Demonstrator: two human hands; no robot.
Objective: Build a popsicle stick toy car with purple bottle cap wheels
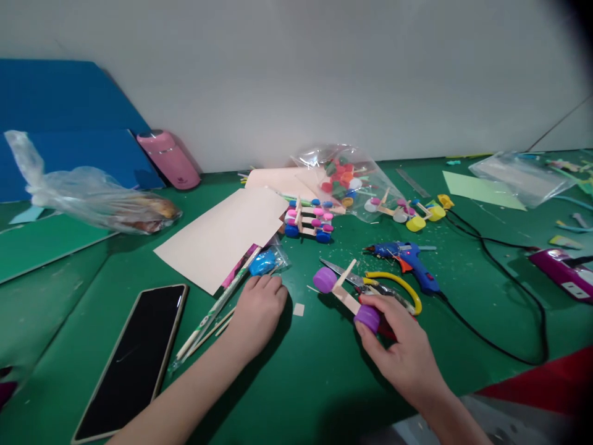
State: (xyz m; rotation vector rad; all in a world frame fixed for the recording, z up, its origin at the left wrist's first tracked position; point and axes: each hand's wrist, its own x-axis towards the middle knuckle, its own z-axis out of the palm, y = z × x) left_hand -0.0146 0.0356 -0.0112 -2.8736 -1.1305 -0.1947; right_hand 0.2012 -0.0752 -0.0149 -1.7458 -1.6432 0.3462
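My right hand (398,349) pinches a purple bottle cap (367,318) between thumb and fingers. That cap is one wheel of a small toy car part made of craft sticks (346,299); a second purple cap (325,280) sits at its far end, and one stick juts upward. My left hand (260,312) rests low over the table with curled fingers, beside a blue item in clear wrap (262,262) and thin wooden sticks (222,321). Its fingertips are hidden. Scissors (340,271) and yellow-handled pliers (401,285) lie behind the right hand.
A blue glue gun (410,259) lies right, its cord running to a purple power strip (563,272). Small cap-wheeled cars (308,221) stand behind. A phone (132,358), beige card (227,235), bag of caps (343,176) and pink bottle (169,157) lie around.
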